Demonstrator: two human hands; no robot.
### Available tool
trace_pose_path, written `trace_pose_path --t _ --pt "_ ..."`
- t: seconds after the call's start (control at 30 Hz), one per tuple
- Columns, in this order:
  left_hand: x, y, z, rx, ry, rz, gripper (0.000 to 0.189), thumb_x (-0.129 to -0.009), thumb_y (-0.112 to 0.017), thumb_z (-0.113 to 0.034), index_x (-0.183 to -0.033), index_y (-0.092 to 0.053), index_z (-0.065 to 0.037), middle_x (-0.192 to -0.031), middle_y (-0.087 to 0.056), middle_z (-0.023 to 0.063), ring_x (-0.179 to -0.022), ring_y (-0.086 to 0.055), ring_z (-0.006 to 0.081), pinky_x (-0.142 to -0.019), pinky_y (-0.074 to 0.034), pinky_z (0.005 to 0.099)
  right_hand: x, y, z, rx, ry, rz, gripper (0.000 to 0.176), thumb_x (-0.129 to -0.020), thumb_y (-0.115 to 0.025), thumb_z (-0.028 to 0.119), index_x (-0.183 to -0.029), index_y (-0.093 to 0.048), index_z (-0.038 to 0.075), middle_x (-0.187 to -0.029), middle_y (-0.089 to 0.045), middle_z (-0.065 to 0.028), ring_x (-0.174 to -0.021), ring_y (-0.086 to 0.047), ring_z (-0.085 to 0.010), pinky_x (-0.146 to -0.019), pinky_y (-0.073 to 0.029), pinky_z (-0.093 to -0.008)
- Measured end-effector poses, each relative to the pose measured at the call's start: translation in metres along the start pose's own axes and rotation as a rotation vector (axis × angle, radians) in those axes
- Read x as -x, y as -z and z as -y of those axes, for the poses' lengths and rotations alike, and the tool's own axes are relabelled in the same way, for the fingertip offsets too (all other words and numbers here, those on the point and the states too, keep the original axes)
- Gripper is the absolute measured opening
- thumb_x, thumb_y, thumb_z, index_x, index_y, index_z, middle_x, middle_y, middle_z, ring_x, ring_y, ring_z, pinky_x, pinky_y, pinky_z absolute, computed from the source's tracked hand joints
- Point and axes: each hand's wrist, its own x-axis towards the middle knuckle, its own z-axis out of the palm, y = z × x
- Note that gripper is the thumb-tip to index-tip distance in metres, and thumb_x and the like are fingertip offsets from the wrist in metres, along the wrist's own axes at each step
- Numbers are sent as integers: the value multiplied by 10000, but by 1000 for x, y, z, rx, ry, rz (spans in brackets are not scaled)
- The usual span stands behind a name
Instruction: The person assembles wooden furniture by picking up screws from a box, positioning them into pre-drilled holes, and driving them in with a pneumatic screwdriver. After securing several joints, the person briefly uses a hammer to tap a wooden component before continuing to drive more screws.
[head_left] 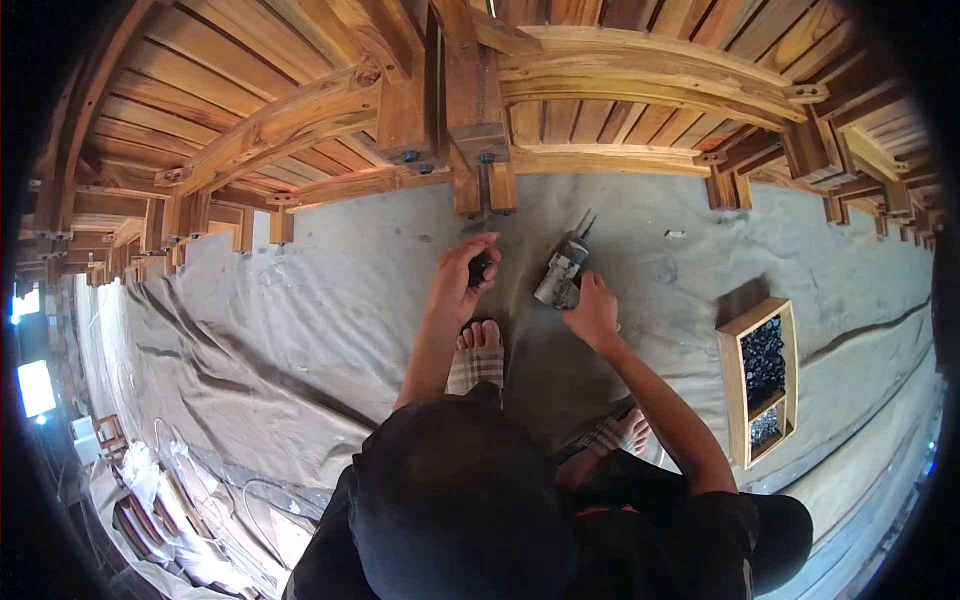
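My left hand (pixel 462 272) is closed around small black pieces (pixel 481 268), partly hidden by the fingers. It is just below the ends of wooden legs (pixel 483 190), apart from them. My right hand (pixel 596 312) grips the handle of a worn cordless drill (pixel 562 272). The drill's bit points up and away from me, toward the wooden furniture. Dark round caps (pixel 487 158) sit on the ends of some legs.
Slatted wooden furniture (pixel 640 72) with curved rails stands in a row across the far side. A grey cloth (pixel 330 300) covers the floor. On the right lies a divided wooden box (pixel 735 390) with black pieces (pixel 764 360) and small silvery hardware (pixel 767 426).
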Motion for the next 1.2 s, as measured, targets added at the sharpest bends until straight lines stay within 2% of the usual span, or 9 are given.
trace_pose_path --t 0.2,0.33,0.5,0.6,0.7,0.83,0.97,1.13,1.2 --pt "-8 14 3 17 -39 35 251 -955 -564 -236 -1016 -604 4 -760 -575 40 -531 -465 100 -460 -341 243 -4 23 26 -283 -37 111 553 -595 -729 173 -1068 -510 -12 -976 -616 -245 -938 -585 -439 -802 -485 -487" --pt "-4 9 -5 -31 42 -15 267 -952 -577 -284 -944 -600 -18 -691 -535 3 -511 -427 71 -448 -309 220 6 60 50 -109 247 264 557 -605 -716 159 -1095 -505 -2 -996 -611 -231 -900 -593 -448 -789 -486 -506" --pt "8 -13 -18 -195 -24 -85 280 -961 -561 -295 -871 -590 -31 -607 -468 -34 -485 -375 53 -446 -284 202 44 126 82 140 614 391 557 -613 -692 109 -1125 -492 17 -974 -587 -193 -829 -616 -411 -696 -507 -497" --pt "28 -48 -40 -288 -35 42 301 -966 -553 -297 -837 -593 -27 -577 -455 -41 -472 -364 49 -447 -278 204 61 183 93 257 755 456 568 -629 -712 122 -1130 -464 17 -937 -574 -165 -766 -647 -358 -624 -533 -448" --pt "42 -88 -54 -572 -172 206 309 -963 -554 -289 -820 -599 -19 -554 -449 -38 -471 -368 49 -453 -289 210 72 227 84 359 773 420 541 -626 -705 123 -1110 -482 28 -878 -556 -135 -675 -650 -328 -553 -526 -424" --pt "44 -134 -59 -854 -473 239 295 -954 -566 -260 -832 -603 5 -559 -458 -32 -483 -390 49 -467 -319 202 87 274 76 479 836 219 429 -643 -674 116 -1039 -520 56 -853 -560 -117 -565 -640 -282 -465 -509 -396" --pt "48 -163 -87 -661 -145 352 281 -946 -585 -270 -818 -602 -20 -578 -461 -36 -482 -387 39 -435 -275 195 83 300 89 588 881 82 424 -606 -670 99 -1003 -525 83 -818 -534 -79 -572 -617 -258 -481 -493 -377" --pt "83 -169 -143 -756 -48 257 283 -945 -588 -319 -824 -573 -64 -594 -432 -43 -445 -326 32 -402 -228 188 87 303 97 599 913 -169 292 -716 -614 98 -1000 -551 66 -793 -583 -87 -593 -658 -235 -501 -515 -352" --pt "96 -170 -147 -825 -36 214 283 -947 -586 -320 -820 -566 -67 -595 -422 -43 -443 -319 31 -401 -221 185 88 289 86 440 886 -170 308 -698 -627 94 -995 -549 82 -824 -578 -89 -578 -644 -248 -497 -506 -349"
